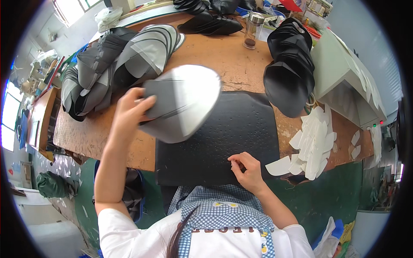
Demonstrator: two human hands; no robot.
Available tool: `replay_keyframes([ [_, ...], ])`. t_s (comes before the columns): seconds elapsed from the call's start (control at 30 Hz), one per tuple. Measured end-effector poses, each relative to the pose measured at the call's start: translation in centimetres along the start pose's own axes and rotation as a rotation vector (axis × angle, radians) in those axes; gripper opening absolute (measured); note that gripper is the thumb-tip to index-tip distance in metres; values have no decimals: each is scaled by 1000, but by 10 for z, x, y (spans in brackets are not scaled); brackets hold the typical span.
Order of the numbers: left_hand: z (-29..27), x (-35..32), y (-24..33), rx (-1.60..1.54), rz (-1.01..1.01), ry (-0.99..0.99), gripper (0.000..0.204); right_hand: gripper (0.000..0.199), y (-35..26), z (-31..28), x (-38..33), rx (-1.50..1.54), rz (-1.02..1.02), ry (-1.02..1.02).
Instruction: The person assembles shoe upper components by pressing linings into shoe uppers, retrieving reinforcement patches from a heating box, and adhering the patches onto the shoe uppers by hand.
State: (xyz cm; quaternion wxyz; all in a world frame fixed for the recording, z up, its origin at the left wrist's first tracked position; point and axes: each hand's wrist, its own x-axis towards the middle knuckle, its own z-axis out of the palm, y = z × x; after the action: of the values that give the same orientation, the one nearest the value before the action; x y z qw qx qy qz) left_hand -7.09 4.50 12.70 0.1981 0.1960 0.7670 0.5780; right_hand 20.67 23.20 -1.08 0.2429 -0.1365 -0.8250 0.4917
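My left hand (132, 107) is closed on the edge of a grey and white shoe upper (195, 96), holding it raised over the far left part of a black mat (215, 142). The upper is slightly blurred. Low over the mat's near right part, my right hand (247, 170) has its thumb and fingertips pressed together; whatever they may pinch is too small to make out. Closest to that hand lies a loose heap of white curved pieces (314, 137). Stacked grey and white uppers (142, 49) lie beyond my left hand.
Black uppers (290, 81) are stacked at the right, with more (211, 21) at the far edge. A clear lidded jar (254, 30) stands on the wooden table (206, 56). A pale box-like cabinet (344, 73) borders the right side. A dark green bundle (51, 184) lies on the floor.
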Motion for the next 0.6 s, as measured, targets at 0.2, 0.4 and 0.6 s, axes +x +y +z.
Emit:
replay_keyframes([
  [0.2,93,60,-1,-668,-34,-351,41,9,-10,3,-2,-83,-26,-40],
  [0.4,87,118,-2,845,407,109,34,10,-3,1,-6,-8,-41,-63],
  [0.6,-4,168,-83,1607,81,607,44,10,-4,-1,-3,5,-12,-86],
])
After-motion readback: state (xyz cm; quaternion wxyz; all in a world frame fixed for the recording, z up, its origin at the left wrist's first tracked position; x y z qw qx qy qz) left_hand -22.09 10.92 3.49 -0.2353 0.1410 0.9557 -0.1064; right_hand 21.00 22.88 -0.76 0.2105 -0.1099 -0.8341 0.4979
